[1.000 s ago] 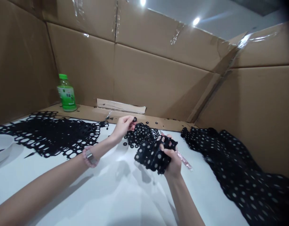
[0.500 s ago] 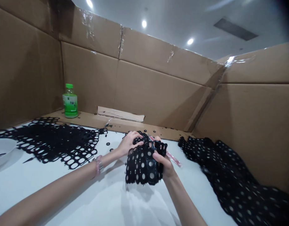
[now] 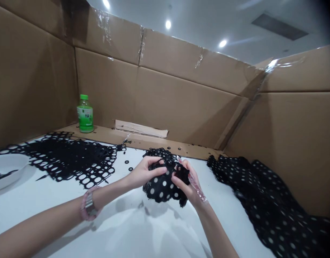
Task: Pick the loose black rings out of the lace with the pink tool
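Observation:
Between my two hands is a floppy black sheet with round light dots or holes (image 3: 161, 185), bunched up over the white table (image 3: 143, 229). My left hand (image 3: 149, 171) grips its left upper part, thumb on the near face. My right hand (image 3: 188, 181) pinches its right edge, where the material is crumpled and ragged. A clear, pinkish plastic strip (image 3: 197, 189) lies against my right hand and wrist; whether the fingers hold it I cannot tell. More of the black material lies bunched on the table just behind my hands.
Black perforated netting (image 3: 73, 156) spreads at the left, beside a white bowl (image 3: 13, 175) with dark pieces. A green-capped bottle (image 3: 85, 116) stands at the back left. A long dotted black sheet (image 3: 264, 197) lies at the right. Cardboard walls (image 3: 181, 100) surround the table; small black rings (image 3: 130, 168) lie scattered.
My left hand has moved nearer and onto the sheet's near face, thumb now across it. The sheet has turned and its lower edge is bunched higher. The view has shifted slightly.

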{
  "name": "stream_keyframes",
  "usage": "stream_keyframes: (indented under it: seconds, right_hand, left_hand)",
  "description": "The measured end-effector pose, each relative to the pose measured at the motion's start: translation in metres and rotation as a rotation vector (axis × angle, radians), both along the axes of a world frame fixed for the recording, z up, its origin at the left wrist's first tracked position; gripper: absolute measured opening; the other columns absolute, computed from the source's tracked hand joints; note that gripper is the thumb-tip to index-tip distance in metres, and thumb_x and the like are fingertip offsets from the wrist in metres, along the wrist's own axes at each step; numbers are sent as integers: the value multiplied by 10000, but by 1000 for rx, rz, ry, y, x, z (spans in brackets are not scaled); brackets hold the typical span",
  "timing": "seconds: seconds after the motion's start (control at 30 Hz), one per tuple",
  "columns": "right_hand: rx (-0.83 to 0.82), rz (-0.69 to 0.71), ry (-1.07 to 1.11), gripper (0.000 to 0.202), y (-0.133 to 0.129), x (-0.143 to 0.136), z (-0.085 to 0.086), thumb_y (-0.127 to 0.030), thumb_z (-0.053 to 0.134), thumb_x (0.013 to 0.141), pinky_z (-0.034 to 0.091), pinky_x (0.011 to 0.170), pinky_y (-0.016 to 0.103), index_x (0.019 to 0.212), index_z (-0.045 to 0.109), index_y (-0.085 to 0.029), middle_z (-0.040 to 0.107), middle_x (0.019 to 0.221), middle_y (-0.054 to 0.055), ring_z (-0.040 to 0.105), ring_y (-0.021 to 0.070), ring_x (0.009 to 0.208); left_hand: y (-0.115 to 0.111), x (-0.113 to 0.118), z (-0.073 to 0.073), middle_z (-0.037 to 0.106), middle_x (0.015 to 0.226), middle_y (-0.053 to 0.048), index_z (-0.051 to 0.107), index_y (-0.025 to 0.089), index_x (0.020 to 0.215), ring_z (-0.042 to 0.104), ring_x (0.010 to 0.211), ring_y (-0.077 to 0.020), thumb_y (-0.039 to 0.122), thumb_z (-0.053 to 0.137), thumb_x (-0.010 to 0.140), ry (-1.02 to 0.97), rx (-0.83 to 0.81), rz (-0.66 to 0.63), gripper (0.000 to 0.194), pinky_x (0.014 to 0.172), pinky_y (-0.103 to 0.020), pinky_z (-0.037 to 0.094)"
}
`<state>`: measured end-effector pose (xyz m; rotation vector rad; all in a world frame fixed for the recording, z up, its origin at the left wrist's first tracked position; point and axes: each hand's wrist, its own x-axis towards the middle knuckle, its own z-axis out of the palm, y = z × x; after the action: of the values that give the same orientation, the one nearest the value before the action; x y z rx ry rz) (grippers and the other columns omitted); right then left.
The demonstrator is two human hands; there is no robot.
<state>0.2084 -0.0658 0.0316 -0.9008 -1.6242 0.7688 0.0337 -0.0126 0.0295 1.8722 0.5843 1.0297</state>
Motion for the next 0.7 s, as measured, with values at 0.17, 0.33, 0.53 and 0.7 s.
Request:
stream_keyframes:
  seconds: [0.17,0.33,0.53,0.7]
  right_hand:
    - [20,-1,99,274,-6,-5,-4,-279,603,747,346,627,269,779,335,-233,404,731,-32,403,141,660]
    - [32,-70,153,250,-9,-10,-15,-296,577,759,311,608,261,785,337,-230,311,712,-37,321,126,624]
    - [42,-120,125,231,-5,-14,-26,-305,575,754,339,652,273,775,359,-224,291,706,-38,318,122,621]
    - [5,-166,172,220,-5,-20,-35,-318,606,719,372,674,275,775,414,-226,344,705,-36,374,131,642]
  left_hand:
    - [-13,3,-5,567,976,-68,518,179,934,487,952,-209,302,598,751,71,452,341,235,855,-334,360]
    - [-20,5,-8,487,617,17,429,177,655,419,567,-113,363,461,840,332,470,75,265,561,-240,334]
    - [-21,6,-6,368,525,50,316,172,588,335,484,-80,281,358,889,382,300,-23,323,483,-222,254]
    - [-15,10,-22,355,541,47,315,176,604,320,494,-87,254,306,895,335,330,8,302,526,-242,273]
